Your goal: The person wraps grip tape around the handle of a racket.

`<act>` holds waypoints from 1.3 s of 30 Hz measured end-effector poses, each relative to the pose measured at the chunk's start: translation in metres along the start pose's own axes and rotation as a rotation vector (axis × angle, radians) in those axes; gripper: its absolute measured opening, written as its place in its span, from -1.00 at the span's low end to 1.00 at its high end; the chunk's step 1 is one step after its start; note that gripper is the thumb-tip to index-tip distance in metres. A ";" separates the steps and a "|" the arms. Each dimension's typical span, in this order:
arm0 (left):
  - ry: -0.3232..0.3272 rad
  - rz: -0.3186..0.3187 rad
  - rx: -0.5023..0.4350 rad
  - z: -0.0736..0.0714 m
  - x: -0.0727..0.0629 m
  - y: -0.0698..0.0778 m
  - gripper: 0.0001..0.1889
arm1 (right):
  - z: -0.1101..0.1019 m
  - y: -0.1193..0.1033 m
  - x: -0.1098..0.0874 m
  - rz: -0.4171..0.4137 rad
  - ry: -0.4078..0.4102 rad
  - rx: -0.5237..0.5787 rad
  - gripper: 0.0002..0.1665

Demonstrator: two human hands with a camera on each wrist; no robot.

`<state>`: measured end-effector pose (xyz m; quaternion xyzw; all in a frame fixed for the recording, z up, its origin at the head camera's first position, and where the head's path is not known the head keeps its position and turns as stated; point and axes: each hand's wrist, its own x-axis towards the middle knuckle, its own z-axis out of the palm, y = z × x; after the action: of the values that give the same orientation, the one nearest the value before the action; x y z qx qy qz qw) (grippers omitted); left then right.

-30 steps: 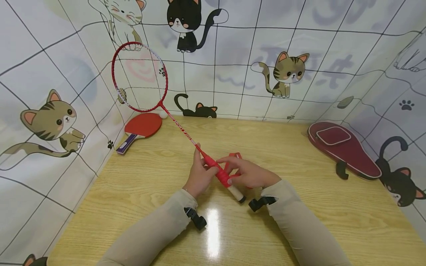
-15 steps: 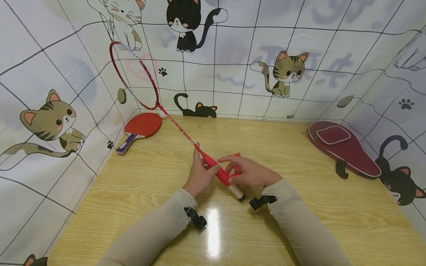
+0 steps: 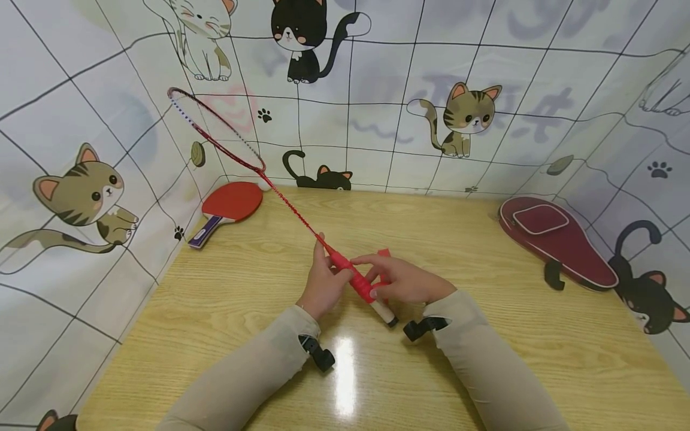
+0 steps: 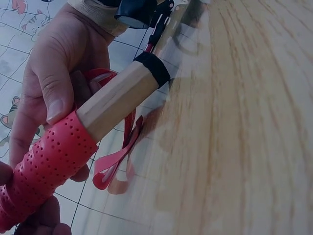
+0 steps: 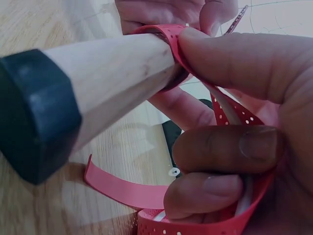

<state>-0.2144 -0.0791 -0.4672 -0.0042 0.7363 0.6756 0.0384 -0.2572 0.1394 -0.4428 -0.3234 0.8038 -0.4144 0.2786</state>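
A badminton racket with a red and white frame [image 3: 215, 143] slants from upper left down to its handle. My left hand [image 3: 323, 287] holds the top of the handle, thumb across it. Red perforated grip tape [image 4: 54, 152] wraps the upper handle in overlapping turns. Below it the bare wooden handle [image 4: 117, 100] ends in a black butt cap [image 5: 39, 115]. My right hand [image 3: 406, 281] presses the tape's edge against the wood with its thumb [image 5: 220, 58]. Its curled fingers hold the loose tape, whose tail [image 5: 127, 191] hangs under them.
A red table tennis bat [image 3: 234, 202] lies at the table's back left, with a white ball [image 3: 263, 186] beside it. At the right stands a dark red bat case [image 3: 555, 239] with a black strap. Cat-printed cloth walls [image 3: 377, 120] border the wooden table [image 3: 458, 233].
The racket has turned about its shaft: its head went from a wide oval to a narrow slanted loop and sits lower. Both hands stay in nearly the same place.
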 end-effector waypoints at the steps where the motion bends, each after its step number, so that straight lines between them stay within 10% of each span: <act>1: 0.001 0.003 0.003 0.000 0.000 0.000 0.11 | 0.000 0.000 0.000 0.000 0.001 0.004 -0.16; 39: -0.005 0.028 -0.016 -0.001 0.004 -0.003 0.02 | -0.001 0.002 -0.001 -0.009 -0.003 -0.052 -0.10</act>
<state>-0.2182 -0.0798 -0.4701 0.0075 0.7308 0.6818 0.0305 -0.2579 0.1419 -0.4442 -0.3346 0.8125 -0.3940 0.2695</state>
